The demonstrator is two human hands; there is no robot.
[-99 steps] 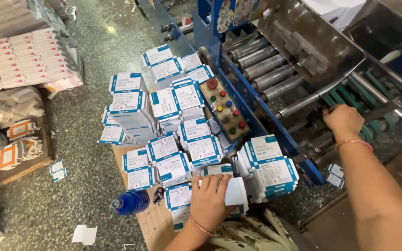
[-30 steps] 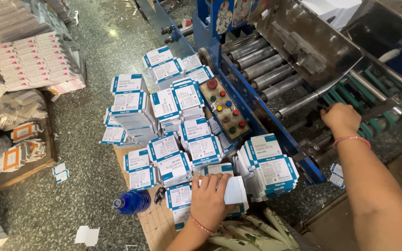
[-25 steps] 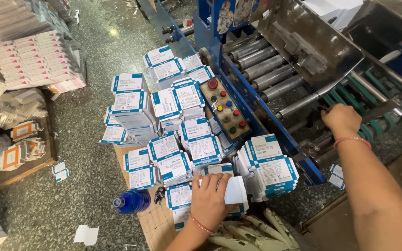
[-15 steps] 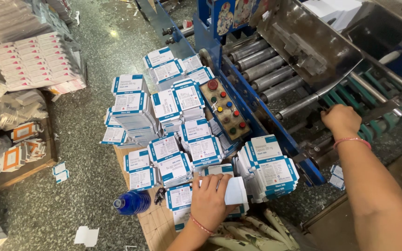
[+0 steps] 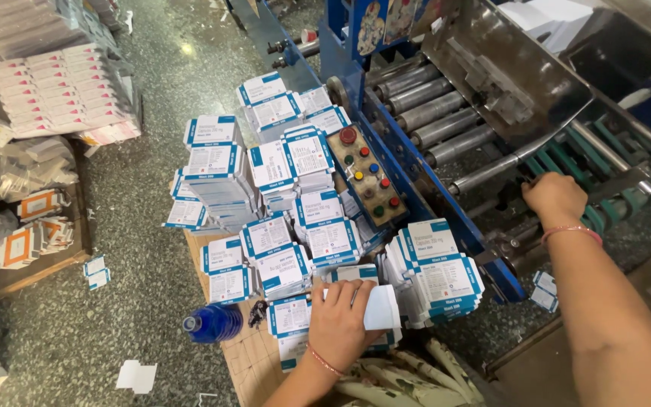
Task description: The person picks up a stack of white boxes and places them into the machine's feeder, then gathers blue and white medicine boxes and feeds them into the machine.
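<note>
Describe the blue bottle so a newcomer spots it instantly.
Start at the blue machine with steel rollers, then drop to the wooden board stacked with blue-and-white cartons. The blue bottle lies on its side at the board's left edge, left of the left hand: the only round, translucent thing among flat cartons.

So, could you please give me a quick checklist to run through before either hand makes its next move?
1. Left hand flat on the white stack: ok.
2. Right hand on the machine near the rollers: not ok if they turn; whether they turn, cannot tell.
3. Carton stacks beside the machine upright: ok, though a few lean.
4. Button panel uncovered and within reach: ok.
5. Blue bottle lying at the board edge: not ok, might roll.
6. Grip of the right fingers: cannot tell.
</note>
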